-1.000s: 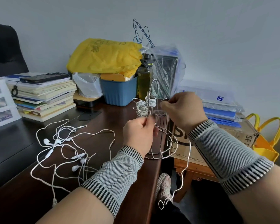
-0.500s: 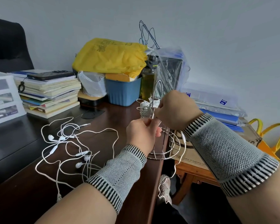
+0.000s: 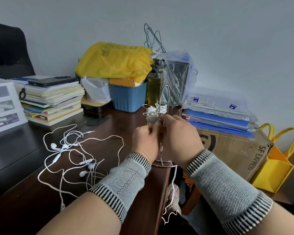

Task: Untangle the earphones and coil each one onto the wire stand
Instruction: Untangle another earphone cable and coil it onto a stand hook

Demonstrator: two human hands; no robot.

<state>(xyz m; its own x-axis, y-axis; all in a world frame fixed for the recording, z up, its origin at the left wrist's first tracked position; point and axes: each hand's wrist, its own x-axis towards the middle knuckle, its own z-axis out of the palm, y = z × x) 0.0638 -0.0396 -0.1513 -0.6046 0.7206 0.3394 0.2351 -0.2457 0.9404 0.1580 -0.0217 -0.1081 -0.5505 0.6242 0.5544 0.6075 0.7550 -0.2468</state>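
A metal wire stand (image 3: 165, 92) stands at the desk's right edge, with white earphone cord coiled (image 3: 151, 114) on its upper hooks. My left hand (image 3: 145, 141) and my right hand (image 3: 180, 138) meet in front of the stand, both curled and pinching a white earphone cord (image 3: 174, 180) against the stand's post. That cord hangs down past the desk edge toward the floor. A tangle of white earphones (image 3: 71, 155) lies loose on the dark desk to the left of my hands.
Behind the stand are a blue bin (image 3: 127, 97) under a yellow bag (image 3: 114, 60), an olive bottle (image 3: 154, 85) and a book stack (image 3: 51, 100). A cardboard box (image 3: 232, 146) with blue folders and a yellow tote (image 3: 275, 167) sit right of the desk.
My right hand came down and in from the right, closing onto the stand's post beside my left hand. The hanging cord swung in closer to the desk edge.
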